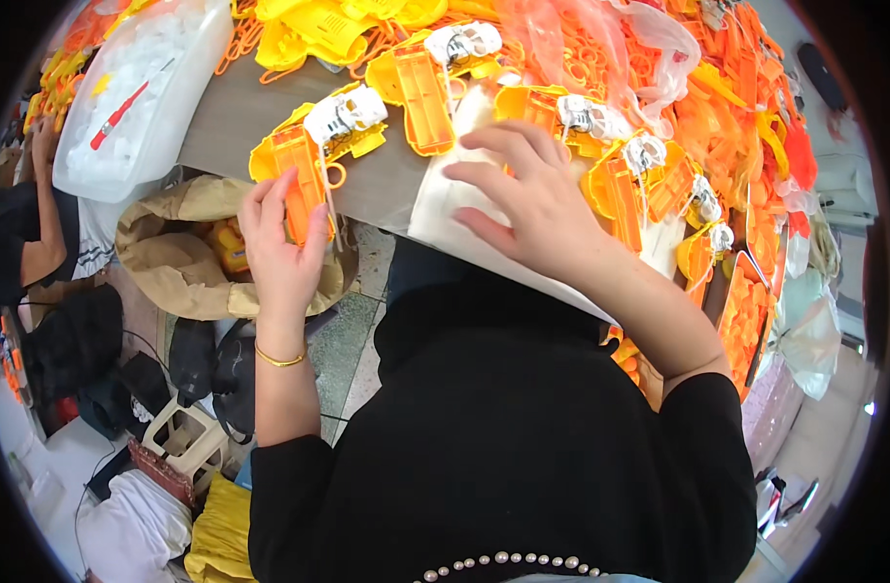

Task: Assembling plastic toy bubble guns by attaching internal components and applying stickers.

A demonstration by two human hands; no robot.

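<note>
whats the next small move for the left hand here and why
Probably lift the yellow-and-orange toy part clear of the table edge: the left hand already grips its orange end, while the right hand rests flat on the white sheet.

A grey table (pixel 233 121) carries yellow-and-orange plastic toy parts (pixel 420 83), a white sheet (pixel 443 199) and a clear bag (pixel 139 92).

The person wears a black top with sleeves pushed up the forearms. A row of small pearl-like beads (pixel 508 562) trims its neckline. A thin gold bangle (pixel 279 359) circles the left wrist.
</note>
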